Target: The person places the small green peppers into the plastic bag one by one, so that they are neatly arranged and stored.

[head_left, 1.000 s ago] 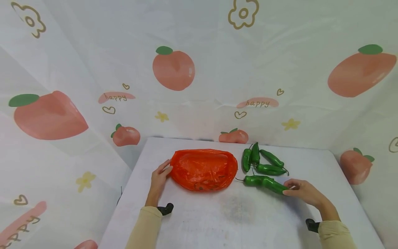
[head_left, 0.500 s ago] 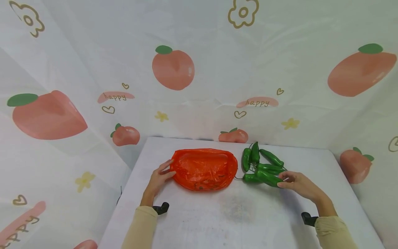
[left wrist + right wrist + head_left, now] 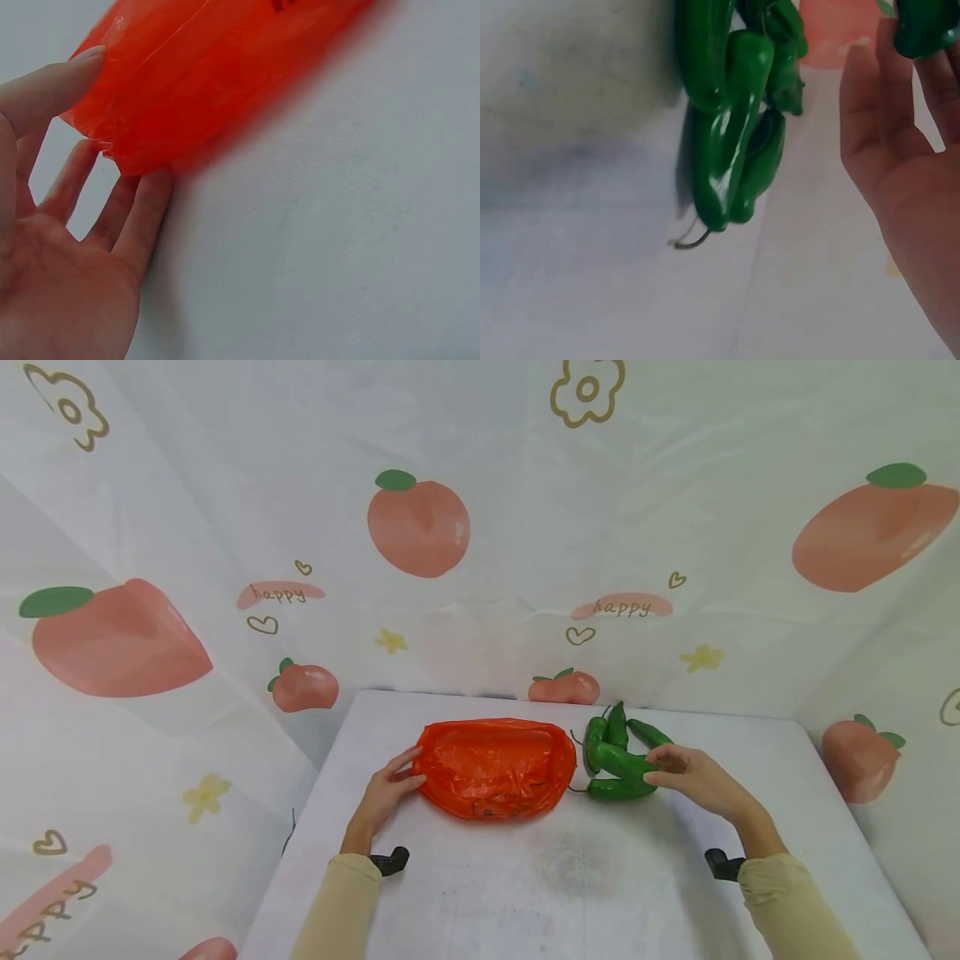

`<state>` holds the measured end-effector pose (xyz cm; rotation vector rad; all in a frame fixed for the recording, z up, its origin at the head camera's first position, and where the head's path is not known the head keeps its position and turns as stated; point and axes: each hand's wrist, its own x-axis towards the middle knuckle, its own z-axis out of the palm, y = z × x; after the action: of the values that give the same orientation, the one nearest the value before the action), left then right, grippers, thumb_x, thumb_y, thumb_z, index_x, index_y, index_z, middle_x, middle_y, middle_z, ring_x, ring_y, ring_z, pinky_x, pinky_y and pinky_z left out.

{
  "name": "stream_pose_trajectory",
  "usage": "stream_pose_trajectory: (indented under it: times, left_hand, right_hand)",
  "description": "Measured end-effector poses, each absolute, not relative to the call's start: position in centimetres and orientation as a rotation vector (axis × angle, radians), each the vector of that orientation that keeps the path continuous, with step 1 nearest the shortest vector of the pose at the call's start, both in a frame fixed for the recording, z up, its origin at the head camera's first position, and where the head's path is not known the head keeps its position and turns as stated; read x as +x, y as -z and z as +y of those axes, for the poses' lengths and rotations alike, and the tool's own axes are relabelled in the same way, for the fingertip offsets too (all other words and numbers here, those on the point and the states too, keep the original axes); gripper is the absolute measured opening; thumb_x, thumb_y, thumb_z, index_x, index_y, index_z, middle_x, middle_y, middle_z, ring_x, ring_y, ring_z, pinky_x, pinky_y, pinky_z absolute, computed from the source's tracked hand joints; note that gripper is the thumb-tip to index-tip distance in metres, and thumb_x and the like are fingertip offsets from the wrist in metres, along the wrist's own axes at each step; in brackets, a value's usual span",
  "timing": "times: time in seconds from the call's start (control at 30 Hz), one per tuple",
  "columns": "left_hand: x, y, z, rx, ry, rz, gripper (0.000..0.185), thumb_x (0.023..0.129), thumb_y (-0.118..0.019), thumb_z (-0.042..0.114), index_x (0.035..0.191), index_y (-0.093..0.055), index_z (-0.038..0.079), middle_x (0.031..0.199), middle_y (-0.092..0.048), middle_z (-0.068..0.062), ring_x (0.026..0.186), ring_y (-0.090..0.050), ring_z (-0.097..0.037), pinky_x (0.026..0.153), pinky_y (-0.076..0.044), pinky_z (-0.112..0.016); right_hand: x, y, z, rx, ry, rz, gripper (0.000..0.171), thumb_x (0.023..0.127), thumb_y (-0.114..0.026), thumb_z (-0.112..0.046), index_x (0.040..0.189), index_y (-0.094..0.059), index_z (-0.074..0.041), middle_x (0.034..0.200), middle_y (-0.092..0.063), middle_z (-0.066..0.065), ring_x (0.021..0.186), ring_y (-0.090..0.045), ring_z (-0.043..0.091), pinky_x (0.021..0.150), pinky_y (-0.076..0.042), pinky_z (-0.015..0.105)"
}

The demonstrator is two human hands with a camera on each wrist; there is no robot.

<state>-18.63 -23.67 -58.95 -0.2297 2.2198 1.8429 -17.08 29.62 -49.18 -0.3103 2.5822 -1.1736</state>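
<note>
An orange plastic bag [image 3: 491, 767] lies flat on the white table [image 3: 570, 877]. My left hand [image 3: 386, 789] rests at the bag's left edge. In the left wrist view, the thumb [image 3: 52, 86] lies on the orange plastic bag [image 3: 217, 67] and the straight fingers [image 3: 139, 217] lie on the table against its rim. Several green peppers [image 3: 618, 760] are bunched just right of the bag. My right hand [image 3: 678, 770] presses against them from the right with straight fingers. In the right wrist view the green peppers [image 3: 727, 135] lie left of my open right hand [image 3: 889, 157].
A peach-print cloth [image 3: 480, 527] hangs behind and to both sides of the table. Black wrist mounts [image 3: 390, 860] [image 3: 718, 862] sit by my sleeves. The table's far edge [image 3: 465, 695] runs just behind the bag and peppers.
My right hand has swept leftward and away from me, pushing the front peppers into the bunch beside the bag. The left hand has stayed at the bag's edge.
</note>
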Motion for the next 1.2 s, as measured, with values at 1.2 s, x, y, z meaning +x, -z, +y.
stream_pose_trajectory:
  times: [1.2]
  left_hand:
    - [-18.1, 59.5, -23.4, -0.272, -1.899, 2.18, 0.053, 0.086, -0.07, 0.034, 0.135, -0.052, 0.039, 0.15, -0.039, 0.014, 0.14, -0.038, -0.021, 0.112, -0.039, -0.043]
  right_hand:
    - [-22.3, 45.4, 20.6, -0.479, 1.193, 2.63, 0.032, 0.088, -0.066, -0.041, 0.114, -0.063, -0.022, 0.105, -0.068, 0.0, 0.094, -0.063, 0.019, 0.08, -0.053, 0.032]
